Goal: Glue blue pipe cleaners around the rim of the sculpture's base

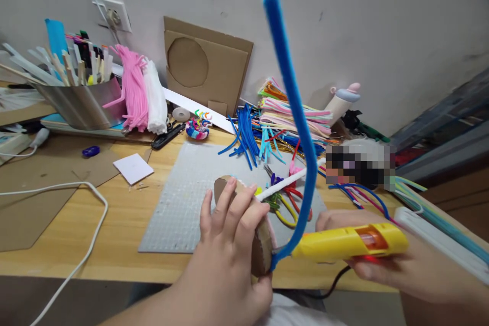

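My left hand (pixel 231 244) grips a round brown cardboard piece (pixel 262 252) above the table's front edge, its fingers over the top and thumb below. A long blue pipe cleaner (pixel 292 86) rises in a curve from the cardboard's lower right edge. A white pipe cleaner (pixel 284 183) sticks out to the upper right from behind my fingers. In my right hand (pixel 397 270) is a yellow hot glue gun (pixel 340 242), a red light glowing on its underside. Its nozzle points left, close to the foot of the blue pipe cleaner; I cannot tell whether they touch.
Under my hands lies a grey cutting mat (pixel 171 214) with scissors (pixel 286 209) on it. Behind are blue pipe cleaners (pixel 246 130), pink bundles (pixel 132 86) and a cardboard panel (pixel 225 71). A metal holder (pixel 84 104) of sticks stands left; a white cable (pixel 101 219) crosses the table.
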A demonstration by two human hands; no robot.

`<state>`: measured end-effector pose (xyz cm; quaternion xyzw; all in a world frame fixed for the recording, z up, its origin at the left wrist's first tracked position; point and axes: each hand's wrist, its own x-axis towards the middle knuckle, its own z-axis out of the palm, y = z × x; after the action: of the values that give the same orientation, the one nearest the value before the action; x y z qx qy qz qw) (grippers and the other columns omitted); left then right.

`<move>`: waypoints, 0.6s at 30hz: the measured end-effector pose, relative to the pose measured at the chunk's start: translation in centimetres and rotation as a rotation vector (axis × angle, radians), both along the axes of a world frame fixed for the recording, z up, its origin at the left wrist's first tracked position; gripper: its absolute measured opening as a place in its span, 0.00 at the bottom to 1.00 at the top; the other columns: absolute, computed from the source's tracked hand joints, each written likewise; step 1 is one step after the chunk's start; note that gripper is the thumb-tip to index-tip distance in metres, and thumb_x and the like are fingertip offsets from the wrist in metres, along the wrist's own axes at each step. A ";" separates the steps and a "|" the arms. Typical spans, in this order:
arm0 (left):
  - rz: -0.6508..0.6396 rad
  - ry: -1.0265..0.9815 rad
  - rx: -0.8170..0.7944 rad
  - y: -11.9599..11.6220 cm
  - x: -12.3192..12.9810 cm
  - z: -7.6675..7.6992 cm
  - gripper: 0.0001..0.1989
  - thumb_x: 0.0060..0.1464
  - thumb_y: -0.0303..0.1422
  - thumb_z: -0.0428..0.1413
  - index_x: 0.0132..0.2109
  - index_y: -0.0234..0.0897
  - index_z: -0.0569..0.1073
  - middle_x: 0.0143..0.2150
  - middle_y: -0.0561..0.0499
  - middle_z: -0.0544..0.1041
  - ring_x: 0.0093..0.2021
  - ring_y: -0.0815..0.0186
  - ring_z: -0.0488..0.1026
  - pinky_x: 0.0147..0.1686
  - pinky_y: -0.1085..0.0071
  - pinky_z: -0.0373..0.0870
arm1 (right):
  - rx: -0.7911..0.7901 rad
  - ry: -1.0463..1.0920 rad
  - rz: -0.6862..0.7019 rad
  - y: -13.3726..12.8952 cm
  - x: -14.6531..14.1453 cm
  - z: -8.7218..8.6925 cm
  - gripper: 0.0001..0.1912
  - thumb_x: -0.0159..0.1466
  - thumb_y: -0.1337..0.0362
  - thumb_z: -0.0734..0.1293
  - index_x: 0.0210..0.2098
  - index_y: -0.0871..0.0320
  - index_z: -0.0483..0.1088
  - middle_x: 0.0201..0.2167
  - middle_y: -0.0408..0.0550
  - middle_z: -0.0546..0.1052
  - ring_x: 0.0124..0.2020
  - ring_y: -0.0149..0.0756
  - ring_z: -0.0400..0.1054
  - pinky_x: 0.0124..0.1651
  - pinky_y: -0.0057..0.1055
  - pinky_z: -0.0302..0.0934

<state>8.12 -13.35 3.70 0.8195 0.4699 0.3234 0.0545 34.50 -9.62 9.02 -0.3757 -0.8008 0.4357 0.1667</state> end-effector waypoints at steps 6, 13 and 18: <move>-0.010 0.007 -0.010 0.1 0.0 0.1 0.39 0.38 0.25 0.54 0.61 0.37 0.54 0.68 0.41 0.54 0.72 0.53 0.33 0.66 0.45 0.31 | -0.142 -0.093 0.013 -1.0 0.5 0.4 0.20 0.61 0.41 0.64 0.33 0.53 0.67 0.30 0.44 0.69 0.30 0.38 0.63 0.33 0.33 0.55; -0.001 -0.001 0.007 -0.2 0.0 -0.1 0.40 0.38 0.25 0.54 0.61 0.37 0.54 0.68 0.41 0.54 0.72 0.53 0.35 0.67 0.46 0.31 | -0.129 -0.077 -0.028 -2.0 -0.2 0.8 0.20 0.61 0.42 0.65 0.32 0.52 0.67 0.30 0.43 0.70 0.29 0.37 0.64 0.31 0.33 0.56; -0.007 0.006 -0.004 0.0 0.0 0.1 0.39 0.39 0.25 0.54 0.61 0.37 0.54 0.68 0.41 0.55 0.72 0.53 0.35 0.66 0.46 0.31 | -0.106 -0.086 -0.027 -1.9 -0.4 1.1 0.20 0.61 0.42 0.64 0.31 0.52 0.67 0.29 0.43 0.70 0.27 0.37 0.63 0.31 0.33 0.57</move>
<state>8.08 -13.39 3.84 0.8220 0.4679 0.3197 0.0557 34.14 -11.56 10.09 -0.4130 -0.7779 0.4587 0.1179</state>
